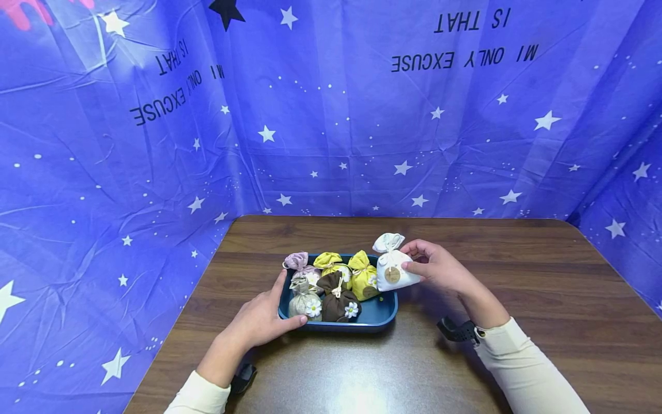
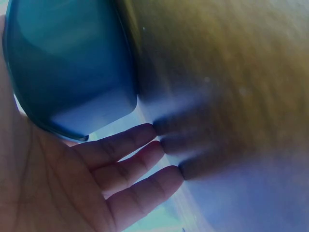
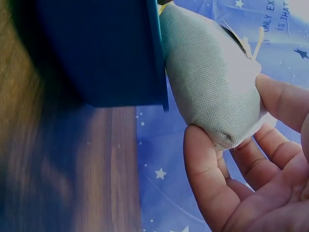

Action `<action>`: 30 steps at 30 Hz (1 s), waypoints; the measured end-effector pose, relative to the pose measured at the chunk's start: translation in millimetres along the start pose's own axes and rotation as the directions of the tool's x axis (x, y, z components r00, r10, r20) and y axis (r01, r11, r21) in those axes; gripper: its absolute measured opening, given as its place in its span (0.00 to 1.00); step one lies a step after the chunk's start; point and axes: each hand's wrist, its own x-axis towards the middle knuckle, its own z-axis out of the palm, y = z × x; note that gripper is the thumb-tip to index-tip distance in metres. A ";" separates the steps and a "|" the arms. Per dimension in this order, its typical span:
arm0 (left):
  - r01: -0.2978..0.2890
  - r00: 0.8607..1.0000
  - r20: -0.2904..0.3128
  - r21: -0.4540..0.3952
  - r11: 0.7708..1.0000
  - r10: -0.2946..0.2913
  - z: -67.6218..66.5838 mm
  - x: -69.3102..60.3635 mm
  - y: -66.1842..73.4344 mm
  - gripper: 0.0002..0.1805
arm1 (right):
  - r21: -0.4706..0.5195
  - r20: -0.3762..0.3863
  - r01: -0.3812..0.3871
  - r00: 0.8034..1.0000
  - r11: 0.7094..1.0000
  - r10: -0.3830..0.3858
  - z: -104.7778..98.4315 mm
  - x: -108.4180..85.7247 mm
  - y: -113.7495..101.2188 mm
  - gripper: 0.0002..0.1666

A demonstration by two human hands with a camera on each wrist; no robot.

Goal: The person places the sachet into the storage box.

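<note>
A blue rectangular tray (image 1: 376, 313) holds several small drawstring pouches: a pink pouch (image 1: 296, 261) and two yellow ones behind, a beige pouch (image 1: 300, 306) and a dark brown pouch (image 1: 335, 305) in front. White flowers decorate them. Over the tray's right rim, my right hand (image 1: 442, 269) pinches a white pouch (image 1: 395, 271) with a round tan label, thumb and fingers at its side. My left hand (image 1: 258, 321) rests against the tray's left end, thumb by the front rim. In the left wrist view, the other fingers (image 2: 140, 191) stretch out beside the tray wall (image 2: 72, 63).
The tray stands on a brown wooden table (image 1: 543, 287). Blue star-printed cloth (image 1: 341, 132) hangs behind the table and on both sides. Each wrist wears a black strap, and light glares off the table's front.
</note>
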 end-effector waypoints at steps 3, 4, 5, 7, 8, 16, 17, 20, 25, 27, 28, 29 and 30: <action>0.001 1.000 0.000 0.000 1.000 -0.001 -0.1 -0.2 0.3 0.67 | 0.002 0.006 0.007 1.000 1.000 -0.007 4.0 0.1 -1.9 0.15; 0.002 1.000 0.000 0.002 1.000 -0.002 -0.1 -0.3 0.5 0.67 | -0.003 0.011 0.009 1.000 1.000 -0.009 5.3 0.2 -2.7 0.15; 0.002 1.000 0.000 0.002 1.000 -0.002 -0.3 -0.4 0.7 0.67 | -0.005 0.014 0.009 1.000 1.000 -0.009 6.9 0.2 -3.7 0.15; 0.000 1.000 0.000 0.004 1.000 0.000 -0.1 -0.5 0.5 0.67 | -0.011 0.024 0.019 1.000 1.000 -0.019 9.8 0.2 -5.7 0.15; -0.001 1.000 0.000 0.005 1.000 0.001 0.0 -0.4 0.4 0.67 | -0.015 0.029 0.023 0.999 1.000 -0.022 11.2 0.1 -6.6 0.14; -0.004 1.000 -0.004 -0.004 1.000 0.004 0.8 -0.2 -0.8 0.67 | -0.042 0.039 0.051 0.998 0.998 -0.050 19.7 2.2 -8.6 0.14; -0.003 1.000 -0.005 -0.006 1.000 0.003 0.8 -0.3 -0.7 0.67 | -0.047 0.038 0.057 0.998 0.997 -0.056 20.9 2.6 -8.7 0.14; -0.002 1.000 -0.005 -0.008 1.000 0.002 0.8 -0.8 -0.5 0.66 | -0.058 0.045 0.069 0.997 0.996 -0.067 24.0 3.9 -8.9 0.13; -0.004 1.000 -0.003 -0.004 1.000 0.004 1.2 -0.6 -0.3 0.66 | -0.071 0.059 0.076 0.996 0.995 -0.072 29.1 4.6 -11.7 0.12; -0.002 1.000 -0.002 -0.003 1.000 0.002 1.1 -0.6 0.1 0.66 | -0.078 0.059 0.074 0.996 0.994 -0.070 30.8 4.4 -13.3 0.12; 0.000 1.000 -0.001 -0.001 1.000 0.000 0.8 -0.7 0.4 0.66 | -0.082 0.058 0.075 0.996 0.994 -0.070 31.6 4.4 -14.0 0.12; 0.001 1.000 -0.001 0.000 1.000 -0.001 0.7 -0.4 0.4 0.66 | -0.083 0.059 0.078 0.996 0.993 -0.074 32.2 4.3 -14.4 0.12; 0.001 1.000 -0.003 0.000 1.000 -0.001 0.7 -0.4 0.4 0.66 | -0.084 0.058 0.080 0.995 0.993 -0.075 32.8 4.4 -15.0 0.12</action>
